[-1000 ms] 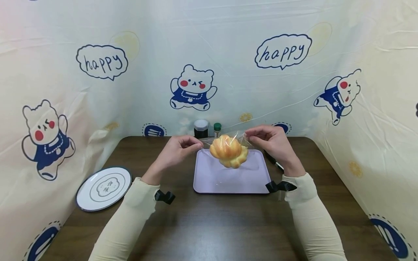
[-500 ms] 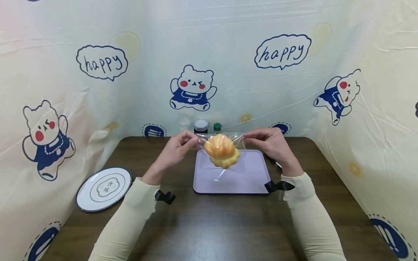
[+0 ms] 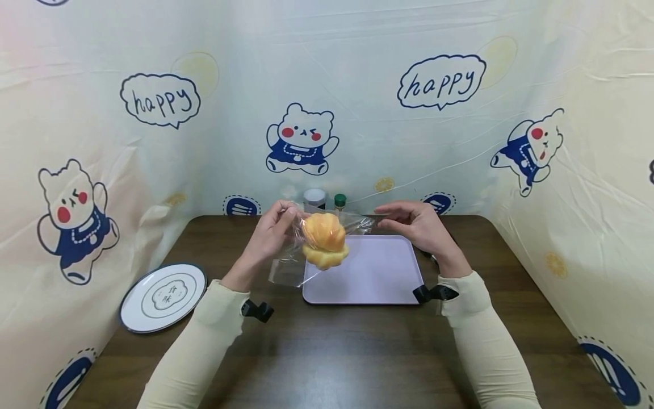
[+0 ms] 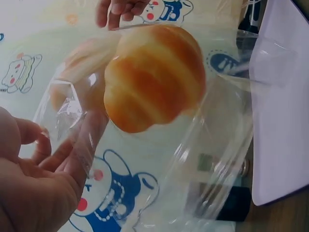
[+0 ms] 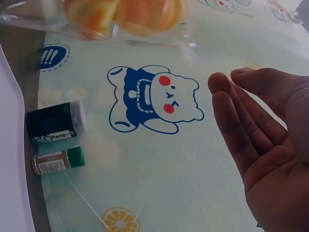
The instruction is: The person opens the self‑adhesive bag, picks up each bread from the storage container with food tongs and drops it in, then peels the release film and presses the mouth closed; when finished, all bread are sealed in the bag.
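My left hand (image 3: 268, 236) grips one side of a clear plastic bag (image 3: 287, 272), holding it up over the left part of a lilac tray (image 3: 365, 281). Inside the bag is a golden-brown bread bun (image 3: 324, 234) with a scalloped, yellower underside. In the left wrist view, the fingers of my left hand (image 4: 46, 179) show through the film beside the bun (image 4: 154, 77). To the right of the bag, my right hand (image 3: 416, 226) hovers with nothing in it. Its thumb and fingertips come close together in the right wrist view, fingers (image 5: 236, 125) gently bent.
A dark jar with a white lid (image 3: 314, 197) and a small green-capped bottle (image 3: 339, 201) stand behind the tray. At the left lies a white plate (image 3: 153, 312) with a dark rim. A dark object, mostly hidden, lies by my right wrist. Patterned cloth surrounds the brown table (image 3: 327, 352).
The bagged bun has moved left with my left hand. My right hand, which was pinching the bag's other side, has let go and stays at the right.
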`<action>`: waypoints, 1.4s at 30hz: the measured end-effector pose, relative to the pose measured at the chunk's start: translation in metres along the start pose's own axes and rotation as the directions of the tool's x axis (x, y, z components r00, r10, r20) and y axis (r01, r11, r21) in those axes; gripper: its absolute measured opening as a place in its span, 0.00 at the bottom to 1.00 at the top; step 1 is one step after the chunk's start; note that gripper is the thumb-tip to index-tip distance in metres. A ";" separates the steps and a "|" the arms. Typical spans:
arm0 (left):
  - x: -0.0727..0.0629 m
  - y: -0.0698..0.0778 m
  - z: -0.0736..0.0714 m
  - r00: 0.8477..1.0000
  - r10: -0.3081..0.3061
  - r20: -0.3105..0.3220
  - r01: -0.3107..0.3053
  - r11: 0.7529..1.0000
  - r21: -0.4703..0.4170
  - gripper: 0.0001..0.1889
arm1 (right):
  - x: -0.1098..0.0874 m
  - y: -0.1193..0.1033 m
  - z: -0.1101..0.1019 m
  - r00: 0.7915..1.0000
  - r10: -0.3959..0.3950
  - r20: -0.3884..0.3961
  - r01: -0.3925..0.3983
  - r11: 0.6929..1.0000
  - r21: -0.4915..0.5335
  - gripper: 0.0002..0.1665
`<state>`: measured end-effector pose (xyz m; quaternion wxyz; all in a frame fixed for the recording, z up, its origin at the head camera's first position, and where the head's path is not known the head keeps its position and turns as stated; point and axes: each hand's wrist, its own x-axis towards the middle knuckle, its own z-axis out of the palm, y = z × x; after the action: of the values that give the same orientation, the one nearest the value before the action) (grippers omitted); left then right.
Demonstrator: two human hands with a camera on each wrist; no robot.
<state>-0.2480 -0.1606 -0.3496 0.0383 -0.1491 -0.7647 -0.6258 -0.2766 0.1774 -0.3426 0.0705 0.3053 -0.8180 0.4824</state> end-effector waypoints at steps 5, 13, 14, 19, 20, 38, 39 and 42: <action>0.001 -0.008 -0.014 0.994 -0.091 -0.067 0.092 0.996 0.002 0.13 | -0.001 0.001 -0.003 0.999 0.039 0.007 -0.038 0.999 -0.010 0.18; -0.001 -0.036 -0.045 0.976 -0.187 -0.113 0.187 0.982 -0.014 0.15 | -0.004 0.005 -0.005 0.997 0.077 0.027 -0.077 0.997 0.004 0.18; -0.001 -0.041 -0.049 0.971 -0.205 -0.123 0.206 0.979 -0.005 0.15 | -0.004 0.005 -0.005 0.996 0.081 0.030 -0.081 0.997 0.006 0.18; -0.004 -0.064 -0.068 0.933 -0.311 -0.180 0.328 0.942 0.071 0.20 | -0.006 0.006 -0.006 0.995 0.090 0.042 -0.090 0.996 0.020 0.18; -0.004 -0.068 -0.072 0.924 -0.333 -0.187 0.355 0.930 0.098 0.22 | -0.006 0.007 -0.006 0.995 0.091 0.043 -0.092 0.996 0.020 0.18; -0.004 -0.109 -0.096 0.831 -0.535 -0.150 0.555 0.810 0.189 0.30 | -0.007 0.018 -0.010 0.984 0.166 0.061 -0.163 0.985 -0.049 0.21; -0.004 -0.110 -0.097 0.830 -0.538 -0.148 0.558 0.805 0.200 0.31 | -0.007 0.018 -0.010 0.984 0.170 0.061 -0.167 0.985 -0.052 0.21; -0.004 -0.113 -0.099 0.824 -0.547 -0.144 0.566 0.793 0.225 0.37 | -0.007 0.019 -0.011 0.982 0.181 0.062 -0.178 0.982 -0.055 0.20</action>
<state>-0.2883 -0.2765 -0.4360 -0.1009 0.1113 -0.8473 -0.5094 -0.2834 0.1961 -0.3539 0.0070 0.2442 -0.8558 0.4559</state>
